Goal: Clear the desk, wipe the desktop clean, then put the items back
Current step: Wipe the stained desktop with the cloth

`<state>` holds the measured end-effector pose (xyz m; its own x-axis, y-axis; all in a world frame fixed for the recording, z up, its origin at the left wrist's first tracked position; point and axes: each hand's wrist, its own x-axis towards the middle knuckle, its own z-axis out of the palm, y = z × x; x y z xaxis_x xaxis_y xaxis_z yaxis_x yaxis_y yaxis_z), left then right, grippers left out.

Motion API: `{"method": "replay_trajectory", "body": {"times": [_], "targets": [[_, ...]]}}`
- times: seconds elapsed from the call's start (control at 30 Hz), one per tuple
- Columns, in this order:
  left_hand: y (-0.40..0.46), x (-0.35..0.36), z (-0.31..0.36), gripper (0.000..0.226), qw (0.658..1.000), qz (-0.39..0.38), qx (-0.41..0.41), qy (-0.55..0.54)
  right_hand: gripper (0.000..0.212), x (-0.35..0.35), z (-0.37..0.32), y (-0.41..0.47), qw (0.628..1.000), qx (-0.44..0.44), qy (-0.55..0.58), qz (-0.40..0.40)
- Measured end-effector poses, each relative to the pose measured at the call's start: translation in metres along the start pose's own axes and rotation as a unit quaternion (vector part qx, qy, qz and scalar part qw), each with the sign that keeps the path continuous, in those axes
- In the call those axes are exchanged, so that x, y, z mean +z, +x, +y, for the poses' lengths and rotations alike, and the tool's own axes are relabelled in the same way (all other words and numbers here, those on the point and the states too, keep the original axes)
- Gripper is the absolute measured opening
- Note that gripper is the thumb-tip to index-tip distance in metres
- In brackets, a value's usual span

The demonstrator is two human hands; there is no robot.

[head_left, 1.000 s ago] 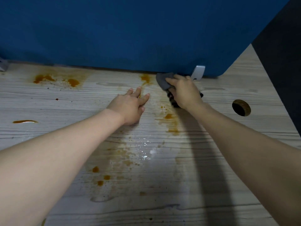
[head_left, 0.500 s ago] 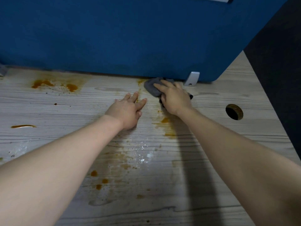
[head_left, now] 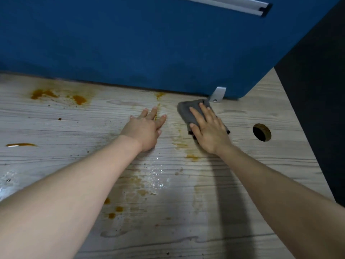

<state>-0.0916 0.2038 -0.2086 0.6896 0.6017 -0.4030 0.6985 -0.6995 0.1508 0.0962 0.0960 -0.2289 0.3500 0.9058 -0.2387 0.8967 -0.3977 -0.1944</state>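
A grey cloth (head_left: 188,111) lies flat on the pale wood-grain desktop (head_left: 261,159) near the back edge. My right hand (head_left: 209,131) presses on it with straight fingers, covering its near half. My left hand (head_left: 145,129) rests flat on the bare desktop just left of the cloth, fingers spread. Orange-brown stains (head_left: 56,95) mark the desk at the back left, with a streak (head_left: 20,145) at the left edge and more spots (head_left: 113,212) near the front. Wet droplets (head_left: 157,176) glisten between my forearms.
A blue partition (head_left: 149,43) stands along the desk's back edge, held by a metal bracket (head_left: 218,94) right behind the cloth. A round cable hole (head_left: 261,132) sits to the right of my right hand. The desk's right edge borders a dark area.
My right hand has flattened out on the cloth and slid it a little to the right, away from the left hand. The stain at the back edge is uncovered. My left hand stays put.
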Motion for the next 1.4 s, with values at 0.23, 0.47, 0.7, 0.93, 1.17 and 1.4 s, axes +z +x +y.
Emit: {"method": "replay_trajectory", "body": {"times": [0.23,0.47,0.7,0.93,1.17,1.4], "targets": [[0.001,0.001,-0.001,0.054,1.0,0.001,0.002,0.008,0.054,0.004,-0.008,-0.009,1.0,0.022,0.014,0.006],[0.001,-0.001,-0.001,0.054,1.0,-0.007,0.003,-0.002,0.054,0.003,0.006,-0.032,0.998,-0.041,0.0,-0.041],[0.002,0.003,-0.001,0.054,1.0,-0.003,0.001,0.001,0.056,-0.001,0.014,-0.001,0.995,0.094,0.018,0.001],[0.002,0.001,-0.001,0.053,1.0,-0.004,0.002,-0.004,0.059,0.001,0.02,-0.032,0.998,0.045,0.019,-0.031],[0.002,0.003,-0.002,0.053,1.0,-0.001,0.005,0.002,0.057,-0.005,0.037,0.003,0.99,0.14,0.018,0.014],[-0.005,-0.003,0.003,0.053,1.0,-0.003,-0.009,0.001,0.055,0.005,0.008,-0.038,0.995,0.092,0.028,0.007]]}}
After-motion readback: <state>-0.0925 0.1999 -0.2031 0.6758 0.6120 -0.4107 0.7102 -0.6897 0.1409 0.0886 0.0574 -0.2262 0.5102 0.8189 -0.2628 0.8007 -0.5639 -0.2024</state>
